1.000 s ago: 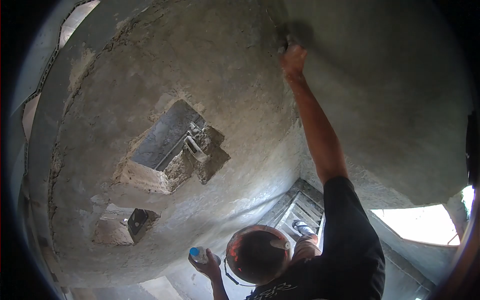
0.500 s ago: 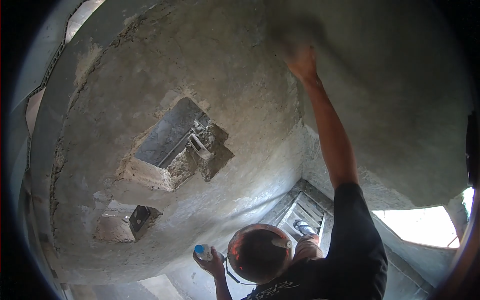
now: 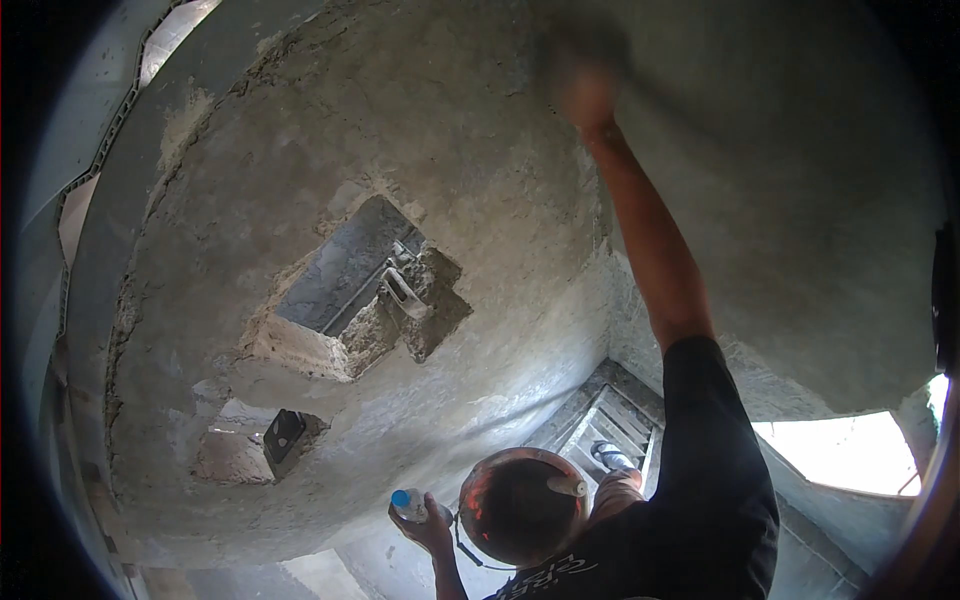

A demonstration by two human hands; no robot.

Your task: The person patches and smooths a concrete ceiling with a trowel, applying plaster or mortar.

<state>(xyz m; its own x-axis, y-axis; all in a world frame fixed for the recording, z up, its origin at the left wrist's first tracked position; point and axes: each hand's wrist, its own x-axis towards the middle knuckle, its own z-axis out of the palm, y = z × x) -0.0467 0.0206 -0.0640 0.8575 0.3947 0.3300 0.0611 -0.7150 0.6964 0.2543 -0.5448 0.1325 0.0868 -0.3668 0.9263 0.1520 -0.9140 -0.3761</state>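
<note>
My right arm is stretched far up against the grey plastered wall (image 3: pixel 800 220). At its end my right hand (image 3: pixel 588 95) is smeared by motion and its fingers are hidden. A dark blurred patch lies just beyond it, and I cannot tell whether the hand holds something. Low in the view, my left hand (image 3: pixel 435 528) is closed around a clear plastic bottle (image 3: pixel 411 508) with a blue cap. Right beside that hand is a round bucket (image 3: pixel 505 456) with a dark inside and orange stains. The pale end of a handle (image 3: pixel 568 487) shows at the bucket's rim.
A square opening (image 3: pixel 350 262) in the wall holds a pale tool with a looped handle (image 3: pixel 405 293). Near it, a smaller recess (image 3: pixel 235 455) has a dark box (image 3: pixel 284 432). My foot (image 3: pixel 610 456) is on a slatted frame (image 3: pixel 622 420). Bright light enters through a gap (image 3: pixel 845 450).
My right hand has moved slightly left and up along the wall. The view has shifted a little. My left hand still grips the bottle.
</note>
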